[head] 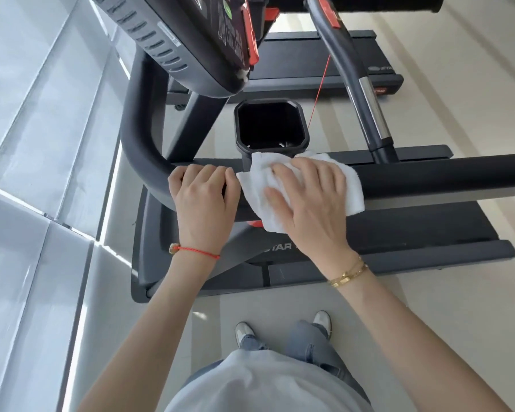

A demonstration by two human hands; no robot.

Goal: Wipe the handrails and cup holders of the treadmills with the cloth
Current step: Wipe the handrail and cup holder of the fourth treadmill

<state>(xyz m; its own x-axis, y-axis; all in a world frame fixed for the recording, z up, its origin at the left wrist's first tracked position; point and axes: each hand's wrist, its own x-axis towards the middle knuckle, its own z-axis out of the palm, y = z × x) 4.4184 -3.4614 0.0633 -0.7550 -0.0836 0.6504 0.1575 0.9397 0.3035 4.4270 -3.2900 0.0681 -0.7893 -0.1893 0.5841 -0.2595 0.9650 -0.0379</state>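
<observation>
Head view, looking down over a treadmill from beside it. The right hand (309, 200) is lying palm-down on the white cloth (260, 185), its fingers spread and nearly straight, pressing the cloth onto the black handrail (428, 173); the grip here is released rather than clenched, the cloth being held by pressure alone. The cloth is draping over the top of the handrail, one corner touching the stem just below the cup holder (270, 124), another corner hanging down on the near side of the rail. The left hand (204, 194) is grasping the handrail just beside the cloth, its fingers curling over the top of the bar near the point where the bar is bending toward the console (173, 40). The two hands are sitting side by side, close together but not overlapping.

The cup holder, a black square-mouthed well, is standing directly beyond the cloth, apart from both hands. The console is tilting overhead at upper left, with a red safety clip (252, 43) and its thin red cord (318, 93) hanging down past the cup holder. A second handrail (366, 93), partly chromed, is running across the upper right. The treadmill deck (399, 233) is lying below the hands on a pale floor (473, 99). A red string bracelet (197, 251) is circling the left wrist and a gold bangle (348, 275) the right.
</observation>
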